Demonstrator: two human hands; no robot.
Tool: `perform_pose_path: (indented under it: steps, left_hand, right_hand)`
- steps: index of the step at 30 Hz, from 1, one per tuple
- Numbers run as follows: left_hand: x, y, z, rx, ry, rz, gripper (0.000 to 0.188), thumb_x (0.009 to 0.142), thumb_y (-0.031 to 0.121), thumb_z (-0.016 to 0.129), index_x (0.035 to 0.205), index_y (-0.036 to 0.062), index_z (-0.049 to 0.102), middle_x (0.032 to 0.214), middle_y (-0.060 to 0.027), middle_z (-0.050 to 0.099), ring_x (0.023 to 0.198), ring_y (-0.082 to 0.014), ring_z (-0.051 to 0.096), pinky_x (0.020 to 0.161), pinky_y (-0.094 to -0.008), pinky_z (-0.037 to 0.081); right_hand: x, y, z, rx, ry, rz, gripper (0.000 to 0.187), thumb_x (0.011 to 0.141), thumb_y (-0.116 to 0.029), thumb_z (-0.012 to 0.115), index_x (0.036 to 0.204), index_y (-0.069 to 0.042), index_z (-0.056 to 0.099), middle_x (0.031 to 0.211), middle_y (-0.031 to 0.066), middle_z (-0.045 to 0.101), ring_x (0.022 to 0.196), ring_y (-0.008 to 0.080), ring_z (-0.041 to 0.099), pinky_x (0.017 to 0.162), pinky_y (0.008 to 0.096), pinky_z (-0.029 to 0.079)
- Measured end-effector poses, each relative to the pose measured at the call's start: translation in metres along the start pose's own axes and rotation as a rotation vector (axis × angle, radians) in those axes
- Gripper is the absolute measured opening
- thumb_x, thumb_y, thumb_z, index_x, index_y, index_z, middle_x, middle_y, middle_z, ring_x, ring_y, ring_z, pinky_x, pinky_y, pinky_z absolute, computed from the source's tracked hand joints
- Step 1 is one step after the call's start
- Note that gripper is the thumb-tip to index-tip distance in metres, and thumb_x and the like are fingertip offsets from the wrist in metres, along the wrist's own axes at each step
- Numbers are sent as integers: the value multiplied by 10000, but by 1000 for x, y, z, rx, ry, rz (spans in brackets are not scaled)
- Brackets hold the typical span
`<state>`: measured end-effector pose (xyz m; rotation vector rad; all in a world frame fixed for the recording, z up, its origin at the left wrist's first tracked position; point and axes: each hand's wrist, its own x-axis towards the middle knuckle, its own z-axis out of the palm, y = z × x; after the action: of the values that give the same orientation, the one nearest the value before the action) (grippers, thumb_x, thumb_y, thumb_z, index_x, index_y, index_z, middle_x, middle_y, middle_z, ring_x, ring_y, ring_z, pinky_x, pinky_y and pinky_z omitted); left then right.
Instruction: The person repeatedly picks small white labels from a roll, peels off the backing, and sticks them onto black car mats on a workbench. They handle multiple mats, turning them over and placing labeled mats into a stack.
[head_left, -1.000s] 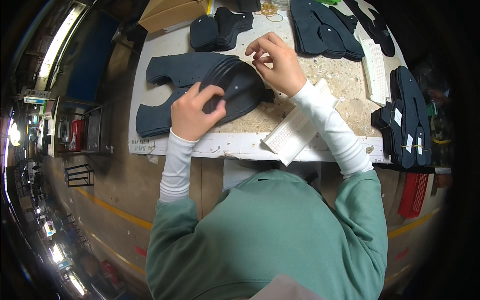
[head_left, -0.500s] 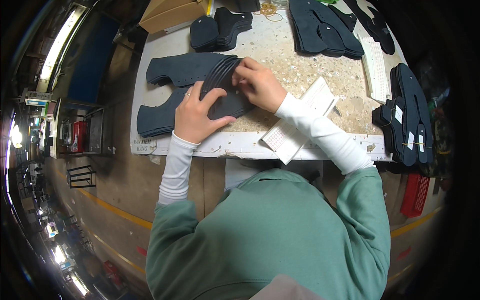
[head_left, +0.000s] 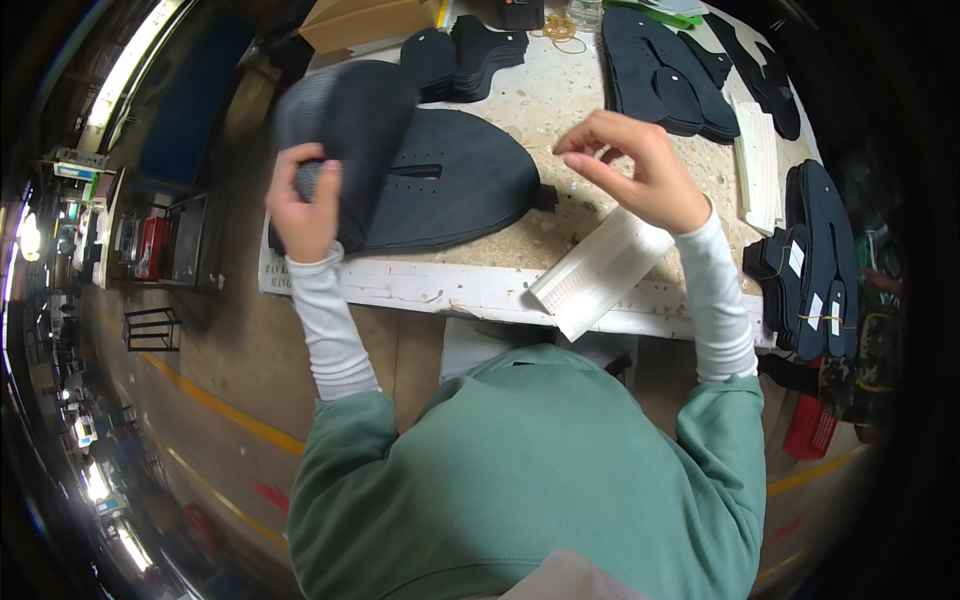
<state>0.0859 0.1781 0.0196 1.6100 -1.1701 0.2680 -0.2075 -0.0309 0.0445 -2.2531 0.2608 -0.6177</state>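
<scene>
My left hand [head_left: 308, 205] is closed round a stack of dark shoe-upper pieces [head_left: 385, 115], its layered edge fanned and blurred. The stack is lifted and bent over toward the left. Below and to its right, more dark upper pieces [head_left: 470, 165] lie flat on the table, showing a slot and rows of small holes. My right hand [head_left: 640, 170] is raised right of them, with thumb and forefinger nearly together and the other fingers curled. Nothing shows between its fingers. Beneath it lies a white printed paper sheet [head_left: 600, 280], partly over the table's front edge.
Dark cut pieces [head_left: 665, 75] lie stacked at the back right, others [head_left: 485, 60] at the back left near a cardboard box [head_left: 365, 22]. Tied bundles [head_left: 825, 260] stand at the right edge beside a long paper strip [head_left: 758, 165]. Yellow rubber bands [head_left: 562, 32] lie at the back.
My left hand has moved left, folding the stack over and uncovering the slotted pieces. My right hand has come off the stack and moved right. The view has shifted slightly.
</scene>
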Motion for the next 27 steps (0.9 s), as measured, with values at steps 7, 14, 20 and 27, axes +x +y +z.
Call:
perform_pose_path:
  steps: [7,14,20,27]
  left_hand:
    - [-13,-75,-55,1,288,-305,201,860,68,658,1041,14,591,1032,-90,591,961,-165,551,891,-288,433]
    - [-25,-73,-65,815,73,-334,422,811,331,719,1153,111,607,1135,-154,601,1124,-339,541,985,-415,405]
    - [-24,12,-2,80,174,-71,258,924,153,615,1154,36,621,1131,-98,631,1054,-201,600,909,-348,470]
    - [-80,89,90,-738,-549,-575,239,930,101,627,1113,-52,636,981,-72,683,848,-83,627,740,-206,497]
  right_hand:
    - [-34,20,1,137,-538,-28,352,702,-109,753,1049,-84,699,1009,101,660,974,276,617,893,375,487]
    - [-38,35,16,120,-516,27,208,731,-70,722,938,-45,716,924,102,684,882,279,657,811,346,522]
    - [-27,28,21,56,-293,-7,155,808,-113,696,925,-12,693,843,142,697,774,293,680,723,347,530]
    - [-19,14,23,62,-107,-21,140,814,-112,686,907,-8,689,809,128,690,717,263,672,678,327,524]
